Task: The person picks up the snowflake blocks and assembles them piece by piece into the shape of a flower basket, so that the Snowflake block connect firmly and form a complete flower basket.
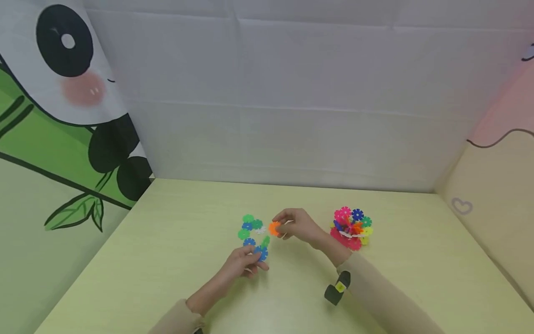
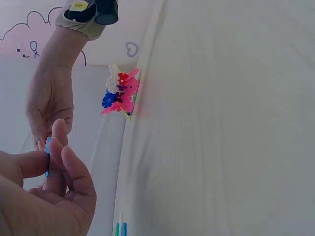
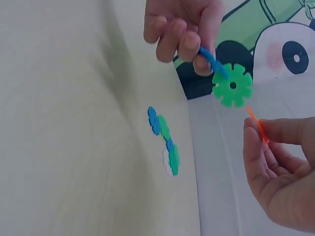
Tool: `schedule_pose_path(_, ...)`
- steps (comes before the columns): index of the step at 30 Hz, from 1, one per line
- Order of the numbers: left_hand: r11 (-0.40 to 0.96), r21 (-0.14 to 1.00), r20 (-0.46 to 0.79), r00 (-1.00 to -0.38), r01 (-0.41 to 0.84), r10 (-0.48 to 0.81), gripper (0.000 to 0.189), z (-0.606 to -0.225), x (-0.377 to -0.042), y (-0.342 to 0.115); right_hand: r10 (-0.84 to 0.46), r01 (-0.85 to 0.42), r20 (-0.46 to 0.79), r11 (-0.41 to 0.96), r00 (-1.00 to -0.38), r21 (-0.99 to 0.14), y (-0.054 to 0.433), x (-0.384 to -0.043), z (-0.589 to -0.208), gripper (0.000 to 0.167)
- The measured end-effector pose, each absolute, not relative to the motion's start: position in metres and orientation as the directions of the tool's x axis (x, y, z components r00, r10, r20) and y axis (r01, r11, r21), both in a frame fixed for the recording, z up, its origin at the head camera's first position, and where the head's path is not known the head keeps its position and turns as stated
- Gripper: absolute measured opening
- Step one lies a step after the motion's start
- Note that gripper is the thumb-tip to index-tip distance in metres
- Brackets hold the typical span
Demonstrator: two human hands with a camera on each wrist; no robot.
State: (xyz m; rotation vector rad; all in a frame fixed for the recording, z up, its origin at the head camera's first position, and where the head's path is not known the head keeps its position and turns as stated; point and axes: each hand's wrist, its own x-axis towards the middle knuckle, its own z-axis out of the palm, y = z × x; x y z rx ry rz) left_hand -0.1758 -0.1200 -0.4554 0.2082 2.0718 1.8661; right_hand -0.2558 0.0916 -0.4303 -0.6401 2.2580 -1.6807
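Note:
My left hand (image 1: 246, 260) pinches a blue snowflake disc (image 1: 262, 253) between thumb and fingers. Joined to that disc, a green snowflake disc (image 3: 226, 96) stands up from its slotted edge. Between the thumb and fingertips of my right hand (image 1: 297, 226) is an orange snowflake disc (image 1: 273, 228), seen edge-on in the right wrist view. Its edge is close to the green disc's rim; whether they touch I cannot tell. In the left wrist view the blue disc (image 2: 47, 156) shows as a thin edge, with the orange one mostly hidden behind the fingers.
Several loose green, blue and white discs (image 1: 244, 234) lie on the pale table (image 1: 175, 246) just beyond my left hand. A built-up cluster of many-coloured discs (image 1: 352, 229) stands right of my right hand. White sheeting (image 1: 292, 139) rises behind the table, and printed panels flank it.

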Motion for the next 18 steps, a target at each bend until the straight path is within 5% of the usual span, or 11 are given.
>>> schedule_pose_path(18, 0.164, 0.986, -0.079, -0.922, -0.017, 0.379, 0.018, -0.460, -0.167, -0.109, -0.530, -0.243, 0.067, 0.270, -0.845, -0.932, 0.104, -0.223, -0.430, 0.017)
